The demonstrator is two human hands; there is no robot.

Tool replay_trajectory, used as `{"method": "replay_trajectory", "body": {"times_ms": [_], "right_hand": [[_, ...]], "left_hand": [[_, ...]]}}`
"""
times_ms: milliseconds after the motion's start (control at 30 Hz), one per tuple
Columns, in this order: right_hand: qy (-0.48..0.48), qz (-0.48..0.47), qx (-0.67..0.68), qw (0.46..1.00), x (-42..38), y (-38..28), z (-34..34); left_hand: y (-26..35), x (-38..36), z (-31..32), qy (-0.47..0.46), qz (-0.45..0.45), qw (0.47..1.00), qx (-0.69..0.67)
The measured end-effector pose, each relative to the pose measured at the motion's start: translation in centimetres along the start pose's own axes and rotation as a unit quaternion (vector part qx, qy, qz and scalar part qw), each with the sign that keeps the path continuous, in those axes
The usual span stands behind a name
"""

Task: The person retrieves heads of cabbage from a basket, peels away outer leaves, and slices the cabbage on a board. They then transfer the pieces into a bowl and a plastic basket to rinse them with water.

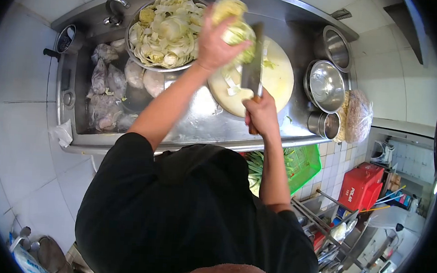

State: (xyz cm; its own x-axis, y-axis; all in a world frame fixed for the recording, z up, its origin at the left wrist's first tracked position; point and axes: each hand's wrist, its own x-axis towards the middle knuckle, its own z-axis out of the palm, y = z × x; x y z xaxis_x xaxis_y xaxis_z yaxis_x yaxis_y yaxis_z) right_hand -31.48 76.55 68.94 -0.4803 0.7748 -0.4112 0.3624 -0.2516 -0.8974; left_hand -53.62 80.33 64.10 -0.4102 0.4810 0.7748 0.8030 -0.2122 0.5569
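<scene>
My left hand [215,43] is shut on a chunk of pale green cabbage [234,22], lifted above the round cream cutting board [277,77]. My right hand [262,114] grips the wooden handle of a cleaver [253,63], whose broad blade rises against the cabbage. A few cut cabbage strips [230,84] lie on the board. To the left, a wide metal bowl [135,24] is heaped with cut cabbage leaves [167,31].
The steel sink [80,108] holds pale raw meat pieces [103,94]. Metal bowls [325,85] and a pot [336,46] stand right of the board beside a bagged bundle [358,115]. A green crate [304,164] with greens and a red box [360,185] sit below the counter.
</scene>
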Motion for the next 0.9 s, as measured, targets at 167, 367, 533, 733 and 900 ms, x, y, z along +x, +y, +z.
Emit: {"method": "replay_trajectory", "body": {"times_ms": [167, 367, 533, 733, 900], "right_hand": [[-0.049, -0.019, -0.041, 0.998, 5.6, -1.4, 4.2], [0.099, -0.091, -0.222, 0.966, 10.2, 5.5, -2.8], [0.201, -0.056, -0.480, 0.852, 10.9, 9.3, -11.4], [0.100, -0.051, -0.547, 0.830, 8.8, 10.7, -11.8], [0.024, -0.036, -0.306, 0.951, 4.1, 14.2, -11.9]], "left_hand": [[-10.4, 0.8, -4.4, -0.004, -0.052, 0.993, 0.108], [-14.8, 0.1, -6.9, -0.277, -0.216, 0.895, 0.276], [-7.6, -3.8, -6.1, -0.275, -0.073, 0.956, 0.075], [0.0, -15.0, 0.2, -0.461, -0.067, 0.873, 0.141], [-2.8, -13.1, 4.3, -0.427, -0.058, 0.891, 0.140]]}}
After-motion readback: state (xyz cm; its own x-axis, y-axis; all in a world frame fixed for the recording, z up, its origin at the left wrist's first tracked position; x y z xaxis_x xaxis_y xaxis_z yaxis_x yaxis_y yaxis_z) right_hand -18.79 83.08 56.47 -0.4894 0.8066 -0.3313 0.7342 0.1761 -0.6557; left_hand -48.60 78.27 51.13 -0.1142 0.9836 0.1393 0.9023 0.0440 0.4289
